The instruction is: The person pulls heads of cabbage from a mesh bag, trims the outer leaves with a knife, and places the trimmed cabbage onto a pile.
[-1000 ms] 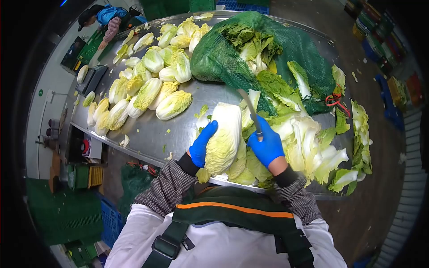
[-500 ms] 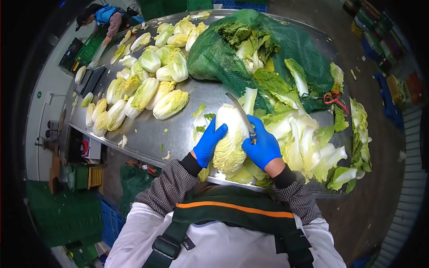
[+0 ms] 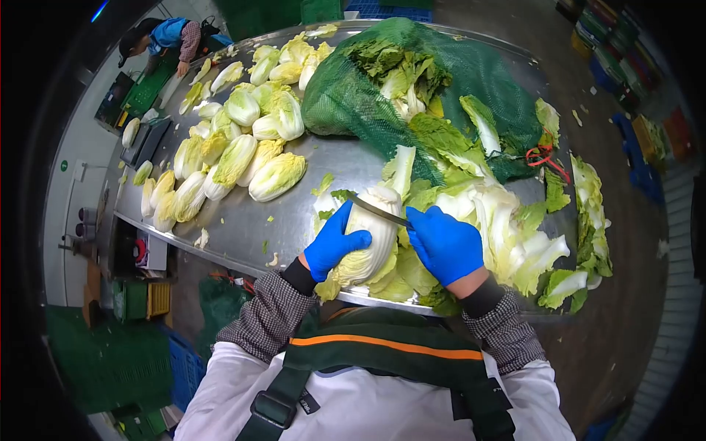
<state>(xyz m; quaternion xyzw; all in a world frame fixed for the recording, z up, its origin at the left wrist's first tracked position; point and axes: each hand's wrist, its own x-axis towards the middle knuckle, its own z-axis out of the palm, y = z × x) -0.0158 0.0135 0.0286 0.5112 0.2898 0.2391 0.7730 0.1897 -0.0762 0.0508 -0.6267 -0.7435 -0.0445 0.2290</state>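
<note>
A pale napa cabbage (image 3: 365, 239) stands tilted near the front edge of the metal table (image 3: 235, 239). My left hand (image 3: 334, 241), in a blue glove, grips its left side, with the thumb across the front. In my blue-gloved right hand (image 3: 447, 244) is the handle of a curved knife (image 3: 379, 211). The blade lies across the upper part of the cabbage, its tip pointing left. Loose outer leaves (image 3: 489, 235) are heaped beside and beneath my right hand.
Several trimmed cabbages (image 3: 237, 156) lie at the left of the table. A green mesh bag (image 3: 346, 95) with leafy cabbage sits at the back. A scale (image 3: 147, 140) is at the far left. Beyond it a co-worker (image 3: 173, 37) bends over a green crate (image 3: 147, 92).
The knife has swung from upright beside the cabbage to nearly level across it. My right hand has moved right, and the cabbage now leans, its upper end towards the right.
</note>
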